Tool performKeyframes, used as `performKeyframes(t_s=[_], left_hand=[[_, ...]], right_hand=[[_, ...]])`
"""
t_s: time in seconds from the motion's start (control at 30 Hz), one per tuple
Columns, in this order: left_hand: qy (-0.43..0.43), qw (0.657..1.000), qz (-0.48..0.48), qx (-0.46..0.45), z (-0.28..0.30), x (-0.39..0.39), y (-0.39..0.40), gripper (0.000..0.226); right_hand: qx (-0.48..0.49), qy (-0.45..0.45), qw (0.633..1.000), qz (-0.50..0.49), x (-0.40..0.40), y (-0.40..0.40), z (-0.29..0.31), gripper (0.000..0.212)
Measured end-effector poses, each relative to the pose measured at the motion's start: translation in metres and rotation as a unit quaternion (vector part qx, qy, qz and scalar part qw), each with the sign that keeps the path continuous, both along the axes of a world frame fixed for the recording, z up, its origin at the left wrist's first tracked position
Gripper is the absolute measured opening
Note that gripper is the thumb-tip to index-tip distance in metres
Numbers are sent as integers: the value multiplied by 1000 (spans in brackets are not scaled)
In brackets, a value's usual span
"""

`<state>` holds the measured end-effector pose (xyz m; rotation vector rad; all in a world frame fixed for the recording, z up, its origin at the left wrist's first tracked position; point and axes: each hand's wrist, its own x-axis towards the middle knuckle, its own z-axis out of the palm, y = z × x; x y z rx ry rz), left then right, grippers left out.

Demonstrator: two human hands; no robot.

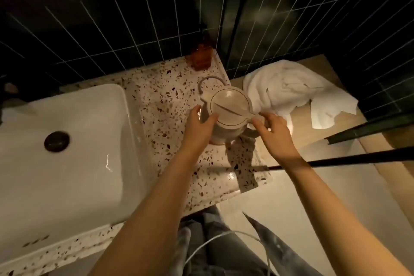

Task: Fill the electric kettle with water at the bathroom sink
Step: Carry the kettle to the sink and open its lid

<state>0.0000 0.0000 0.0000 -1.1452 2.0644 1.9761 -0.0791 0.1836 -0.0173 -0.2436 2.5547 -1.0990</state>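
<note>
A white electric kettle (229,107) with its lid shut stands on the speckled terrazzo counter (170,101), to the right of the white rectangular sink (67,141). Its grey cord (208,79) loops behind it. My left hand (199,125) rests against the kettle's left side, fingers spread on the body. On the kettle's right, my right hand (272,130) is at the handle, fingers curled around it. The sink's dark drain (56,141) is visible; no tap is in view.
An amber bottle (201,59) stands at the counter's back corner against dark tiles. A crumpled white towel (291,96) lies on the floor right of the counter. A thin black rail (358,159) crosses at the right. A white cable (224,242) hangs near my legs.
</note>
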Motion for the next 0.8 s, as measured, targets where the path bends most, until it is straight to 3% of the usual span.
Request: performKeyframes(t_s=[0.1, 0.27, 0.33, 0.57, 0.73, 0.8], left_hand=[[6, 998, -30, 60, -7, -12, -8, 66], [15, 989, -21, 143, -19, -24, -10, 60], [20, 988, -8, 154, -21, -28, -11, 61], [2, 983, 29, 181, -22, -31, -9, 69], [8, 981, 61, 184, -15, -31, -9, 61], [30, 982, 76, 170, -8, -30, -9, 62]], right_hand=[[-98, -102, 989, -52, -8, -1, -8, 43], [-137, -133, 980, -63, -17, -3, -17, 87], [-134, -153, 977, -68, -23, -3, -21, 96], [-115, -231, 960, -105, -36, -8, -24, 63], [-151, -228, 957, -92, -34, -14, -8, 66], [-184, -215, 956, -73, -32, -14, 6, 54]])
